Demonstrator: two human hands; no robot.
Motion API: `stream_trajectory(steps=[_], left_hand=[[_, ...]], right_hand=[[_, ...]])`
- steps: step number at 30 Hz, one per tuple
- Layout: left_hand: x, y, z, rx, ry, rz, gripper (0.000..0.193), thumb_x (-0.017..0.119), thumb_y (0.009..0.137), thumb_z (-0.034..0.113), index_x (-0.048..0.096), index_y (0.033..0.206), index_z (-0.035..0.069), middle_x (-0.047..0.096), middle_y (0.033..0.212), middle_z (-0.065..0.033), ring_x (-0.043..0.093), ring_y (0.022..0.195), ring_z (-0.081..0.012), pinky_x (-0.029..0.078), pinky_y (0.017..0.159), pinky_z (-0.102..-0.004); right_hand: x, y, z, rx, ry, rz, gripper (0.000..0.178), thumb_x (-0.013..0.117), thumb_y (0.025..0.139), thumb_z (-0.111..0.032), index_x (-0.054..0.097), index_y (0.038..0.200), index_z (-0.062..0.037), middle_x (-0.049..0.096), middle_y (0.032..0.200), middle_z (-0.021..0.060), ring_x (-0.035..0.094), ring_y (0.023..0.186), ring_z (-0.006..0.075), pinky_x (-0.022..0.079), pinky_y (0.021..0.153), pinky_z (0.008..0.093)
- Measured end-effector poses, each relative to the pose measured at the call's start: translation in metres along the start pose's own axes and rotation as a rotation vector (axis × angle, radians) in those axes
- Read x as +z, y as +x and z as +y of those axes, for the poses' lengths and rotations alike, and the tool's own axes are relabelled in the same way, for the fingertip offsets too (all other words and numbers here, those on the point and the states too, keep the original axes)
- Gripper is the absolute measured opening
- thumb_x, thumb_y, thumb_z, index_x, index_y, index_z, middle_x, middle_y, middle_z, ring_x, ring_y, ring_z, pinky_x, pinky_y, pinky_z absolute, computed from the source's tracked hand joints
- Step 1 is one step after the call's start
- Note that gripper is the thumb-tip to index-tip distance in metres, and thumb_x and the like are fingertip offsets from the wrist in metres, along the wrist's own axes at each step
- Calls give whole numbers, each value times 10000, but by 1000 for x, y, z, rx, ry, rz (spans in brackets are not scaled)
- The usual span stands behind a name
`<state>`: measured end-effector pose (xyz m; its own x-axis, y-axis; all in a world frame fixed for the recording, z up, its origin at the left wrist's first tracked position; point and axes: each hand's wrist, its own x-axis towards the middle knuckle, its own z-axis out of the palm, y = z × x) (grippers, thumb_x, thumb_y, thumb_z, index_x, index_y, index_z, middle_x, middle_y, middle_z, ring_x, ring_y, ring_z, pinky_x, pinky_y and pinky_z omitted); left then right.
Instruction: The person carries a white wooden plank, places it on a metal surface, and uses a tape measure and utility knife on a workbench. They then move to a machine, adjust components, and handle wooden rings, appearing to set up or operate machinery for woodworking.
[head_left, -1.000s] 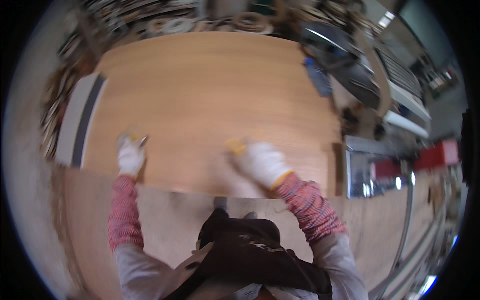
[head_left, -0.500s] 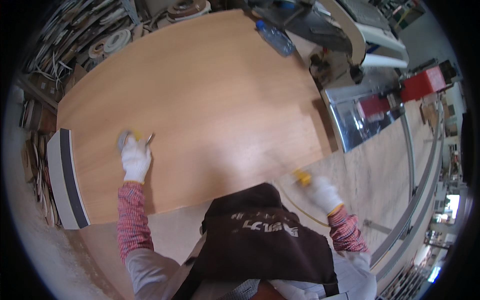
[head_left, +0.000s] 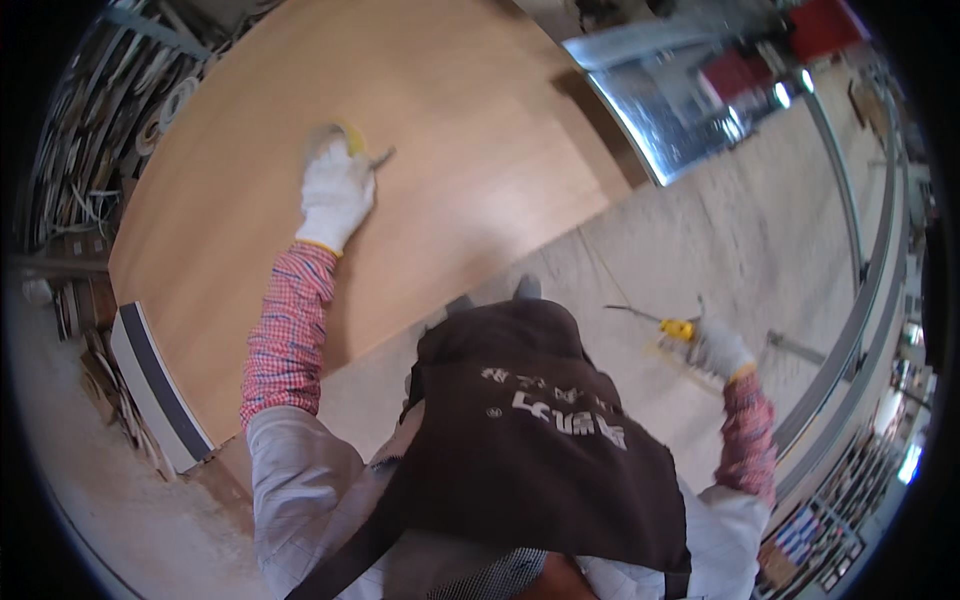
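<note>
My left hand [head_left: 338, 190], in a white glove, is closed over the brown wooden board [head_left: 450, 130]. Its fingers hold a round yellow-and-grey thing [head_left: 352, 138], blurred and partly covered by the glove. A short grey metal piece [head_left: 383, 157] juts out beside the fingers on the right. To the right of the board, over the floor, my gloved right hand [head_left: 722, 350] grips a yellow tool [head_left: 677, 328] with a thin dark shaft pointing left. Blur hides its exact kind.
A machine with a shiny metal plate [head_left: 655, 125] and red parts [head_left: 825, 30] stands at the board's far right corner. Grey rails [head_left: 868, 320] curve along the right. Stacked strips [head_left: 75, 140] fill the left side. A white panel with a dark stripe [head_left: 160, 390] leans near the board's left end.
My left hand has moved right and farther over the board with its round thing. My right hand has moved right with the yellow tool. The whole view has turned and shifted.
</note>
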<state>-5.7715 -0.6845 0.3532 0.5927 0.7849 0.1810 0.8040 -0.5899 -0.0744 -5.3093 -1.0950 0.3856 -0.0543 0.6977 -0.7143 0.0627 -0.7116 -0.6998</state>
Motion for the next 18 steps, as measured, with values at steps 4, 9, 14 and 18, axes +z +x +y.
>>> stream_trajectory(steps=[4,9,14,18], left_hand=[[-15,17,20,-66,99,-119,203,645,945,268,711,1033,97,605,1241,-241,662,1041,-428,555,871,-530],[-13,15,21,-103,96,-140,221,636,944,289,724,1073,133,616,1213,-222,673,977,-409,558,857,-522],[-12,8,13,-172,198,-222,231,620,952,275,710,1122,146,615,1168,-228,674,984,-422,560,840,-535],[-23,22,38,-122,134,-210,224,608,949,259,717,1104,140,608,1160,-251,671,992,-424,557,842,-542]], right_hand=[[-4,-26,-82,-64,-626,-563,275,693,863,-109,744,1130,-68,742,860,135,726,849,312,575,738,354],[-17,12,-52,177,-1022,-62,287,778,872,-237,743,1083,-45,737,853,136,707,767,247,564,691,344],[38,44,-96,-95,-413,-740,499,752,933,-496,746,1097,-25,732,807,72,686,708,158,555,664,309],[37,200,75,122,-797,-312,514,625,980,-566,765,873,-83,710,736,76,613,595,232,489,574,433]])
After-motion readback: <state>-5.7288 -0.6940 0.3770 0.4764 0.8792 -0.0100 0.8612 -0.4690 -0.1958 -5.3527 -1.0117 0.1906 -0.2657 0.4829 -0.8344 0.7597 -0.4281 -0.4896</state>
